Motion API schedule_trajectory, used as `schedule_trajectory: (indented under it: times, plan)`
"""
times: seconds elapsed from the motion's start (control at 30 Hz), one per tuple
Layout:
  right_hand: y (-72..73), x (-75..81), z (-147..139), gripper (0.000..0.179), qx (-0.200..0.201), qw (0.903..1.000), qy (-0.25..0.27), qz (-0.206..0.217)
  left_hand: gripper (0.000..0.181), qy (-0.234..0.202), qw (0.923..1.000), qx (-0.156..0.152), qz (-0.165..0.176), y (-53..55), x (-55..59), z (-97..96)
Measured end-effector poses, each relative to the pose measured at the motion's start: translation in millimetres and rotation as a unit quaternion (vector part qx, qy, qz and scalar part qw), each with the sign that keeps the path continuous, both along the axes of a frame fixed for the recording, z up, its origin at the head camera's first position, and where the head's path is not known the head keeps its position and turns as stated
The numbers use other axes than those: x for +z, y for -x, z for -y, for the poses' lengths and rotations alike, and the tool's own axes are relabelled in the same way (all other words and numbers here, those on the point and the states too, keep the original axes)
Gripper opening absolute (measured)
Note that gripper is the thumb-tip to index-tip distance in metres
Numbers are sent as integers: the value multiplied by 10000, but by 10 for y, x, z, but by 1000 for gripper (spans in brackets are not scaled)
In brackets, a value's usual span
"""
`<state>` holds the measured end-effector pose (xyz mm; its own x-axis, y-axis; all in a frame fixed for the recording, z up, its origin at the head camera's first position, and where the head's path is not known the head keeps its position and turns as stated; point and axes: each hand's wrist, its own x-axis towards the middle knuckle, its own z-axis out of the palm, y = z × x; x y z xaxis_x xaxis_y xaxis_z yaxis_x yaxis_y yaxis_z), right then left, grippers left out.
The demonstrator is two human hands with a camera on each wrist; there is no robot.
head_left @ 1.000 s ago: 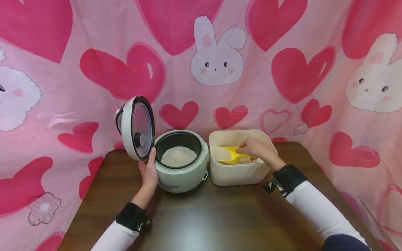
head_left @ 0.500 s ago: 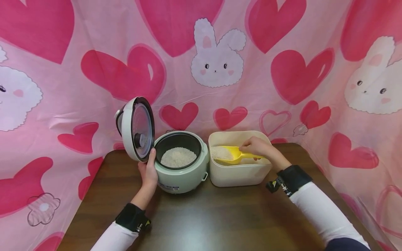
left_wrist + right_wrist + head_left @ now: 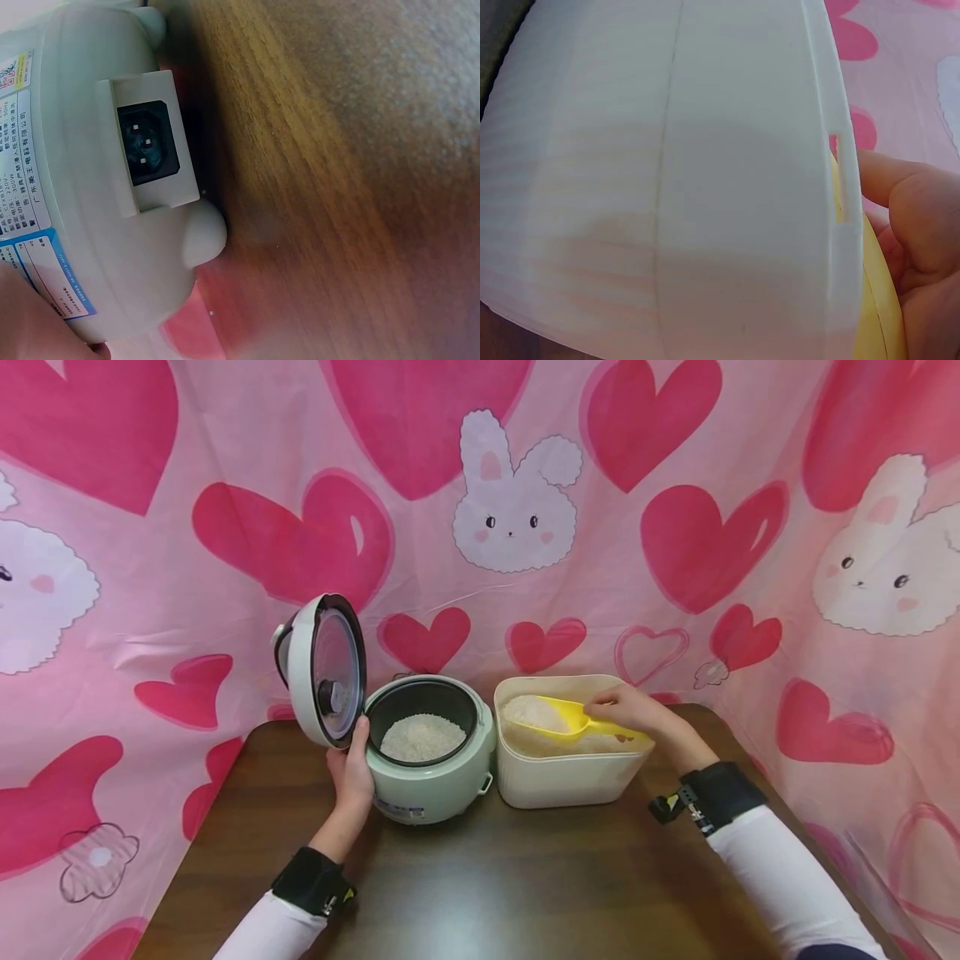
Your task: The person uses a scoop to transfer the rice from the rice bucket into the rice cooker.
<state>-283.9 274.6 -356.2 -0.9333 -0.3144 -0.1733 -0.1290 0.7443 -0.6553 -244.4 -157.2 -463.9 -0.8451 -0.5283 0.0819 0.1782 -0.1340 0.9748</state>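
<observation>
Bench: dark brown wooden bench (image 3: 525, 877).
Cooker: pale green round rice cooker (image 3: 431, 781), lid up, rice inside.
Tub: white plastic tub (image 3: 570, 772) beside it.
Scoop: yellow plastic scoop (image 3: 570, 718), heaped with rice, above tub.
Right hand (image 3: 626, 710): grasping scoop handle.
Left hand (image 3: 352, 768): wrapped against cooker's side.

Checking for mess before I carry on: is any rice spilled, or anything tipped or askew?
Nothing stands out. The table shows no loose grains, the rice cooker and rice container stand upright, and the heaped yellow scoop is level over the container.
</observation>
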Motion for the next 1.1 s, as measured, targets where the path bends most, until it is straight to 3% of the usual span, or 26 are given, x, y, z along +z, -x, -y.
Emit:
schedule_trajectory:
  times: [0.63,0.83,1.1]
  plan:
    - [-93,89,-155,46,-33,9974,699,-197,54,19,10000,-8,-29,-15,15,-6]
    - [-81,167,-23,44,-7,9981,582,-224,53,8,10000,-38,-61,-15,9,-2]
    - [14,366,330,38,343,9976,508,-334,54,-14,9999,-94,-126,9,-17,8]
